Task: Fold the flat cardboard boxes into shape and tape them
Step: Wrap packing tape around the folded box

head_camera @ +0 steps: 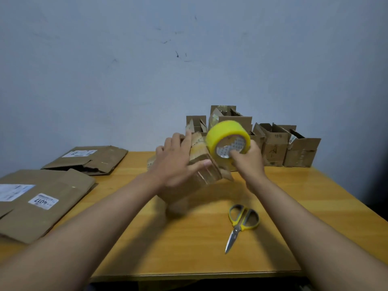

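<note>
Cardboard box (206,168), blurred, held between hands beside yellow tape roll (227,138).

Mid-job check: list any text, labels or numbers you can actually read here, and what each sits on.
"4017", seen upside down, on the small white sticker of the nearest flattened box.
Large white shipping label on the same box: print too blurred.
White label on the far flattened box: too blurred.
Dark marks on the folded boxes by the wall: not legible.
Pattern inside the tape roll: unreadable.
</note>
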